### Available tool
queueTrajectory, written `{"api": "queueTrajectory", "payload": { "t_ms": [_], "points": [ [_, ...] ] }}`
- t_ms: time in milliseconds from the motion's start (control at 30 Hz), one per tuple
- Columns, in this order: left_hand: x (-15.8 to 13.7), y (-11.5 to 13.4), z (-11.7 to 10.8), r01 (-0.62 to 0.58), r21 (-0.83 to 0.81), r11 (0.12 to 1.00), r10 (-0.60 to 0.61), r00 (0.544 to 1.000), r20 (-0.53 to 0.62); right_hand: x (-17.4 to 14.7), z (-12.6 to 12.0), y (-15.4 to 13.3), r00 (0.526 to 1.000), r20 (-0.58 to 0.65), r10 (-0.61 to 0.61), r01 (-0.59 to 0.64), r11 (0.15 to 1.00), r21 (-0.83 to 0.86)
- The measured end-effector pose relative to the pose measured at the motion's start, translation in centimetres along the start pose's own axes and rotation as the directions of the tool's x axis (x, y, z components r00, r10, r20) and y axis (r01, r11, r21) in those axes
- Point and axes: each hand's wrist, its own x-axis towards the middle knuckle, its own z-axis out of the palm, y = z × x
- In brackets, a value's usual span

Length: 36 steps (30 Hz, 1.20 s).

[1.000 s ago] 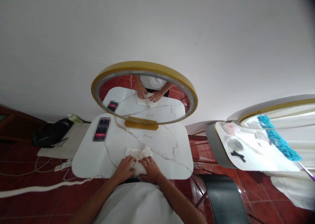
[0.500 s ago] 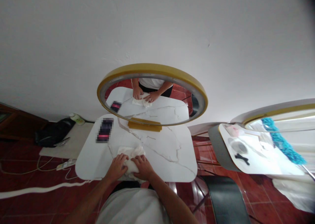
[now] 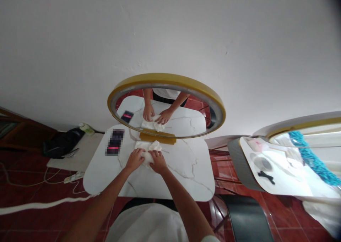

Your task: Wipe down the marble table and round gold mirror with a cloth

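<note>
Left hand (image 3: 135,159) and right hand (image 3: 158,161) are both holding a crumpled white cloth (image 3: 147,158), fingers half curled, and they're pressing it against the marbled worktop (image 3: 181,185), just in front of the gold base (image 3: 168,139) of the mirror (image 3: 166,78). A pixelated dark thing (image 3: 115,142) is lying off to the left.

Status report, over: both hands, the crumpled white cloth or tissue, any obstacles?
Left hand, right hand: both on the crumpled white cloth or tissue. It lies on the white, veined tabletop. Flat gold mirror base close ahead; dark pixelated rectangle off left.
</note>
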Motion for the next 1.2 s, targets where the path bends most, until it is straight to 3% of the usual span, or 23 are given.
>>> {"api": "queueTrajectory", "payload": {
  "t_ms": [133,333,500,667,933,1200],
  "points": [
    [-2.0,0.7,0.6,0.023,-0.005,1.000,-0.023,0.999,-0.024,-1.7,0.5,-0.1,1.000,0.000,-0.003,0.003,1.000,0.007],
    [-7.9,3.0,3.3,0.117,-0.033,0.993,-0.119,0.991,-0.068,-7.4,2.0,0.0,0.998,0.036,-0.042,0.041,0.999,0.028],
    [-12.6,5.3,6.1,0.174,-0.033,0.984,-0.175,0.983,-0.051,-12.2,2.6,1.4,0.988,0.095,-0.121,0.115,0.991,0.062],
    [-15.6,7.4,8.0,0.248,-0.042,0.968,-0.250,0.966,-0.065,-14.9,2.9,3.0,0.972,0.142,-0.187,0.175,0.980,0.090],
    [-15.5,7.5,7.1,0.218,-0.082,0.973,-0.218,0.976,0.004,-14.4,2.9,2.7,0.965,0.159,-0.207,0.200,0.978,0.059],
    [-10.8,4.2,3.4,0.124,-0.071,0.990,-0.125,0.992,-0.007,-8.9,2.9,-0.2,0.991,0.078,-0.109,0.110,0.994,-0.008]
  ]
}}
